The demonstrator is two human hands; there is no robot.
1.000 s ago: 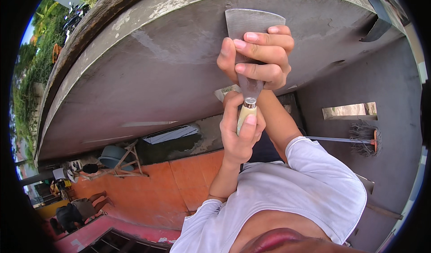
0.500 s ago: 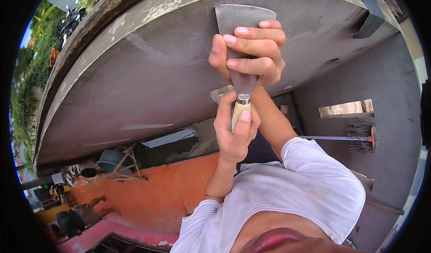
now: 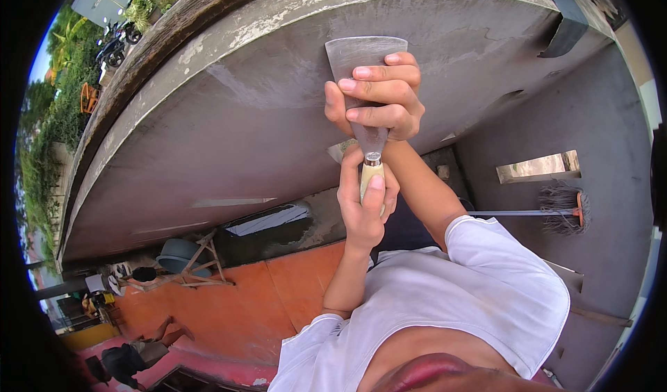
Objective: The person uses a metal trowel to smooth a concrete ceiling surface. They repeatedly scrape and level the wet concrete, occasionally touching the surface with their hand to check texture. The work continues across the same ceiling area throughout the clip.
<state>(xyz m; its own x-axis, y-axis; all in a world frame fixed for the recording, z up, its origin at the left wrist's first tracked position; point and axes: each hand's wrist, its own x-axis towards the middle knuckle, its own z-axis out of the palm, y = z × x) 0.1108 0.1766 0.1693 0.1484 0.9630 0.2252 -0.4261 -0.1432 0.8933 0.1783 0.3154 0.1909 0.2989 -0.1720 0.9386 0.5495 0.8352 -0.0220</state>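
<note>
A putty knife (image 3: 367, 53) with a wide, flared metal blade and a pale handle stands upright in front of the grey wall. My left hand (image 3: 365, 204) is wrapped round the handle (image 3: 372, 176), thumb lying along it. Higher up, my right hand (image 3: 389, 100) grips the blade, its fingers spread across the face and its thumb at the left side. The blade's broad edge points up toward the wall's top. I cannot tell whether it touches the wall surface (image 3: 229, 128). Pale smears mark the wall left of the blade.
A worn ledge (image 3: 278, 18) caps the wall, with a dark flap (image 3: 566, 27) hanging at its right. A mop (image 3: 566, 211) leans on the right wall. At lower left are a grey basin (image 3: 184, 256) by a wooden frame, orange flooring (image 3: 250, 308) and a person (image 3: 125, 361).
Both hands and the putty knife have come down and slightly left along the wall, so the blade edge is farther below the ledge. The view has shifted a little. My grip looks the same.
</note>
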